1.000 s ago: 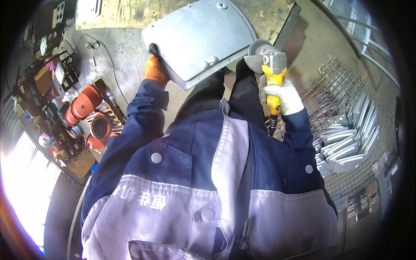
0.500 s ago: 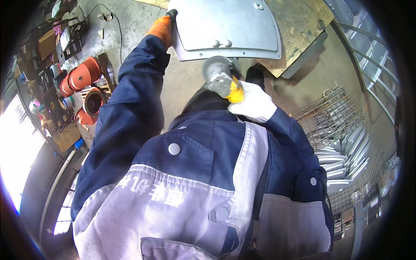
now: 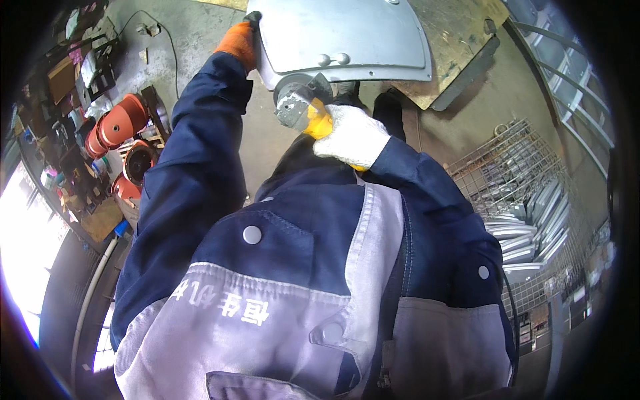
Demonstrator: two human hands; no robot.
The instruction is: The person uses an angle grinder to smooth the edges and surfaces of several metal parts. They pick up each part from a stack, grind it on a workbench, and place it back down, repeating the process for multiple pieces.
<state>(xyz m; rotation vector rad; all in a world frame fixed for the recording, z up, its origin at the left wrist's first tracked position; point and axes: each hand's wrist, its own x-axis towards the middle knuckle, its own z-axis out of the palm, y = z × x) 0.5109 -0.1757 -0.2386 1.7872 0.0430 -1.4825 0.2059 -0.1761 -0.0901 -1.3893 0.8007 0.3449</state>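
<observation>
A silvery-grey metal panel (image 3: 340,37) with a raised middle and two round knobs (image 3: 333,59) near its front edge lies at the top of the view. My left hand (image 3: 237,45), in an orange glove with dark fingers, grips the panel's left edge; its fingertips are partly hidden. My right hand (image 3: 359,135), in a white glove, is wrapped around the yellow body of an angle grinder (image 3: 303,110). The grinder's disc meets or nearly meets the panel's front left corner; whether they touch I cannot tell.
A worn wooden tabletop (image 3: 460,40) supports the panel. Orange-red round pots (image 3: 125,122) stand on the left, near a dark cable (image 3: 175,60) on the floor. At right, a wire mesh basket (image 3: 503,167) stands by a pile of curved silvery metal pieces (image 3: 533,230).
My right hand has carried the grinder left and slightly up, from below the panel's front middle to its front left corner. My left hand keeps its hold; the view has shifted slightly.
</observation>
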